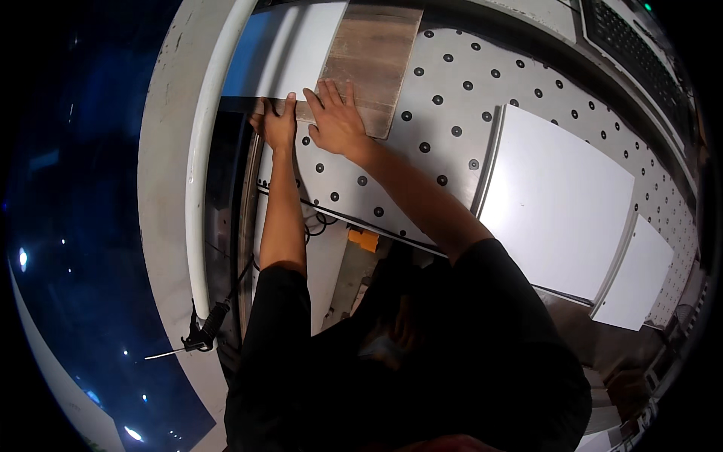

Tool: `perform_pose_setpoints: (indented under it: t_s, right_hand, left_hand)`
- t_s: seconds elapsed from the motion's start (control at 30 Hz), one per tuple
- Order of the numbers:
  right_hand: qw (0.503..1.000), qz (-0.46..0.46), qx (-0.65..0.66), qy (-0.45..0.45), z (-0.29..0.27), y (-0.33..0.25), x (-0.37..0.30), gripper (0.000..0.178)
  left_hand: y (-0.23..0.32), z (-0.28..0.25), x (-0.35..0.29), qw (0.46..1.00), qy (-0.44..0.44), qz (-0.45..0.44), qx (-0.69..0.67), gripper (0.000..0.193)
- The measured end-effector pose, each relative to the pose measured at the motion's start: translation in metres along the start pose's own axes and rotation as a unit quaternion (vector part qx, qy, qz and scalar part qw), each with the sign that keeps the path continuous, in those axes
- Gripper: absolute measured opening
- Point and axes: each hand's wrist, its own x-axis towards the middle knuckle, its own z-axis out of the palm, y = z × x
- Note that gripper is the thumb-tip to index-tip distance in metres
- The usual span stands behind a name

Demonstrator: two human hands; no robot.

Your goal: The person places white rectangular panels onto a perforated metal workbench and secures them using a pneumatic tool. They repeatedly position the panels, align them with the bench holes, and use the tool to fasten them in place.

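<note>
First, a white tubular rail [197,188] runs down to a black blow gun [203,333]. Next, the left hand [277,128] is at the near edge of a glossy white panel [301,56], thumb apart from the other fingers; whether they grip, I cannot tell. Just beside it, the right hand [339,124] lies with fingers fanned apart over a brown wood-grain board [373,68], right of that panel on the black-dotted desk [444,113]. Farther right lie two plain white boards [557,203], then a black keyboard [633,53]

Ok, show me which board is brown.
The brown board, its near end under the right hand. The left board looks white and blue; the large board and small board at right are white.
</note>
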Motion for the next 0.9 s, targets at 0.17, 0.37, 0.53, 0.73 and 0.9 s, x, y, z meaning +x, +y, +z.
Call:
perform_pose_setpoints:
  t_s: [0.17, 0.37, 0.53, 0.73, 0.9]
  right_hand:
    - [1.0, -0.006, -0.027, -0.005, -0.003, 0.0031, 0.0, 0.073]
    - [1.0, -0.005, -0.03, -0.008, -0.0044, 0.0022, 0.0004, 0.07]
    - [0.999, -0.003, -0.035, -0.004, -0.0057, 0.0023, 0.0026, 0.068]
    - [0.999, 0.0, -0.032, 0.002, -0.0029, 0.0011, 0.0033, 0.066]
    - [1.0, -0.004, -0.01, 0.016, -0.0027, -0.0004, 0.0015, 0.068]
  left_hand:
    - [0.0033, 0.0007, -0.0016, 1.0, 0.011, -0.001, 0.01, 0.11]
    - [0.0012, -0.0008, -0.0005, 1.0, -0.007, 0.0, 0.003, 0.109]
    - [0.0056, -0.0019, -0.0001, 1.0, -0.003, 0.001, -0.005, 0.11]
    - [0.0079, -0.0039, -0.0025, 1.0, 0.001, -0.003, 0.008, 0.108]
    - [0.0081, -0.0045, -0.0058, 1.0, 0.0, -0.021, 0.003, 0.109]
